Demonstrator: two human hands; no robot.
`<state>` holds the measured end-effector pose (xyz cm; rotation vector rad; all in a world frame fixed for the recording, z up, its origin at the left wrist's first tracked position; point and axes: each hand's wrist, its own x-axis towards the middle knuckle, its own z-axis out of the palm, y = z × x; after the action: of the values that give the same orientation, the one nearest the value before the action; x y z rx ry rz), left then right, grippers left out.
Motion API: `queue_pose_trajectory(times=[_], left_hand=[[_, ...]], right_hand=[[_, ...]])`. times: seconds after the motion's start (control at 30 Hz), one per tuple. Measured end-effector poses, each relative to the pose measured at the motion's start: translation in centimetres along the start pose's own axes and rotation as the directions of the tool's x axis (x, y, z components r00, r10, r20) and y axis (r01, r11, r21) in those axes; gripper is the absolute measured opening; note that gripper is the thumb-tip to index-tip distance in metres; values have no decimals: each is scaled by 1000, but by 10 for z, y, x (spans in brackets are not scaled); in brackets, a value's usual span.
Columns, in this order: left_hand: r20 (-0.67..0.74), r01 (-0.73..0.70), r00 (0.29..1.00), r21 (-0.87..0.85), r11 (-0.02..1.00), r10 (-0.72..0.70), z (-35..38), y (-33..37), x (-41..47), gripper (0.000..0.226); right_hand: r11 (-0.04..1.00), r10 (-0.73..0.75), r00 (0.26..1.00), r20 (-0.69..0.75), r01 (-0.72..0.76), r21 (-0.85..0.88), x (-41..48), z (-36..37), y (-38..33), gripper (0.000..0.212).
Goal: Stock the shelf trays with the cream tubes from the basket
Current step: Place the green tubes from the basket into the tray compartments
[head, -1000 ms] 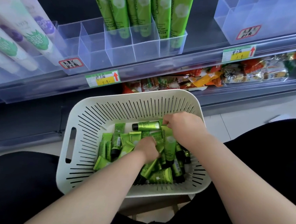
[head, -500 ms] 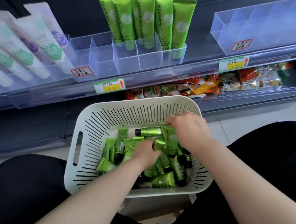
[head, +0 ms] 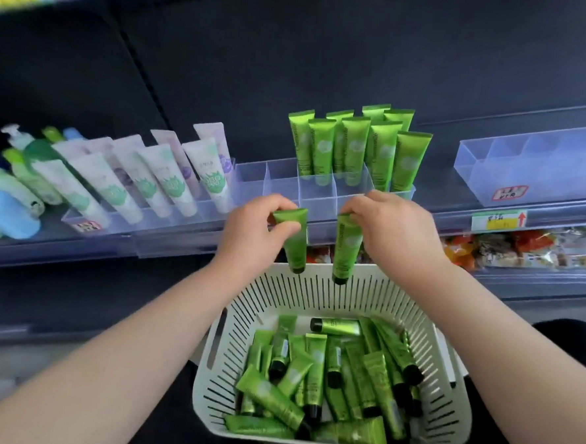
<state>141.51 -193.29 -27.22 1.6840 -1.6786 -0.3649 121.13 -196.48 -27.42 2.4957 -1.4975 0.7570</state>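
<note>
Tube (head: 346, 249) lettered "Chamomile" hangs from right hand (head: 392, 228).

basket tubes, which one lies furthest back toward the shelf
The tube lying crosswise by the far wall of the basket, its black cap pointing left. The others are heaped nearer, in front of it.

each hand (head: 249, 234) (head: 392, 228) pinches a green tube (head: 292, 237) (head: 346, 247) above the basket (head: 318, 292).
</note>
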Motion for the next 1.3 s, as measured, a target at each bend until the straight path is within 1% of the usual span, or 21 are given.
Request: queue_pose_trajectory(times=[0.07, 0.13, 0.23, 0.33, 0.4, 0.6, 0.77, 0.87, 1.03, 1.13, 1.2, 1.3], left_hand=[[-103, -22, 994, 15, 1000, 23, -28, 10, 28, 19], [-187, -41, 981, 59, 997, 51, -49, 18, 55, 17], [-256, -47, 964, 107, 993, 73, -63, 28, 92, 18], [-288, -31, 956, 108, 994, 62, -61, 28, 124, 18], [-274, -14, 961, 130, 991, 50, -54, 24, 141, 18], [-155, 47, 988, 264, 963, -6, -25, 1, 170, 20], [-138, 109, 988, 278, 954, -73, -17, -10, 184, 20], [-113, 112, 990, 292, 950, -82, -16, -16, 185, 23], [-172, 80, 984, 252, 964, -37, -25, -11, 174, 34], [-213, 16, 976, 256, 967, 41, -36, -4, 153, 31], [-198, -50, 975, 265, 963, 105, -42, -2, 136, 25], [-111, -108, 983, 300, 948, 147, -48, -8, 114, 23]], right_hand=[[1000, -6, 996, -85, 5, -5, 24, -15, -5, 34], [1000, -14, 992, -126, 13, -11, 47, -27, -10, 32], [999, -32, 978, -205, 30, -16, 76, -39, -13, 29], [1000, -31, 966, -256, 30, -6, 98, -44, -16, 25], [999, -39, 967, -251, 38, -11, 109, -41, -15, 23], [997, -71, 973, -220, 63, -47, 124, -23, -7, 27], [998, -65, 971, -232, 58, -36, 130, -15, -3, 26], [997, -71, 970, -234, 64, -36, 134, -14, -4, 24], [997, -75, 963, -260, 66, -42, 148, -12, -14, 27], [996, -87, 960, -265, 80, -37, 160, -9, -25, 28], [996, -90, 958, -272, 83, -35, 170, -4, -33, 29], [994, -103, 959, -262, 90, -59, 185, 6, -45, 31]])
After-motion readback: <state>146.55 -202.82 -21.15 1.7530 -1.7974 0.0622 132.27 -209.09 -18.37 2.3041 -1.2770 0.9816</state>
